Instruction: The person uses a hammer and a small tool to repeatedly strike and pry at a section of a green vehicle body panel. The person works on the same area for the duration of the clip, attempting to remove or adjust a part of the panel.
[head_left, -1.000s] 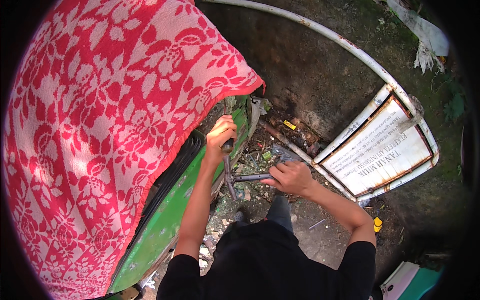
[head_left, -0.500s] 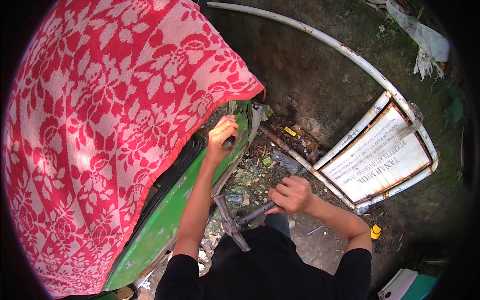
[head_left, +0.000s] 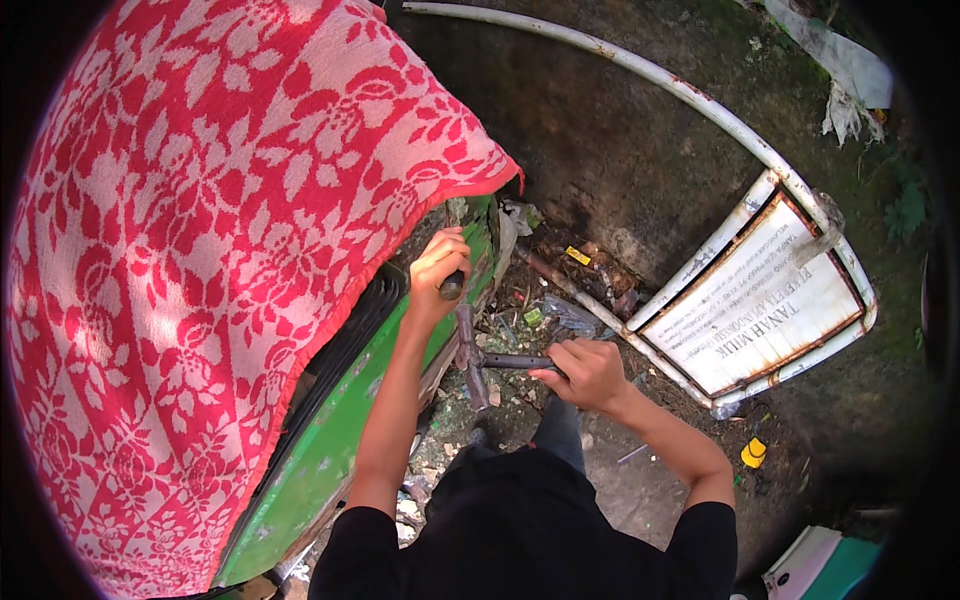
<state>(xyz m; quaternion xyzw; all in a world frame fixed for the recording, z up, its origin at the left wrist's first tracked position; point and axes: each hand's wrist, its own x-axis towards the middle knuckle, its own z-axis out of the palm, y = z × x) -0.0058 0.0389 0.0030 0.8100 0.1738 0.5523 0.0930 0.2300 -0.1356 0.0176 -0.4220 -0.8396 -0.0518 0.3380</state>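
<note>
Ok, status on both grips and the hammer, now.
Left grip closed on dark handle. Right grip holding hammer, head near that handle's end. Nothing visible between them.

rust-edged white sign (head_left: 757,300) near a yellow scrap (head_left: 753,453)

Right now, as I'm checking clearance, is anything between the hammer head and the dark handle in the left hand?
Nothing visible: in the picture, the hammer head, its shaft in the right hand, sits just below the dark handle in the left hand; depth is unclear.
</note>
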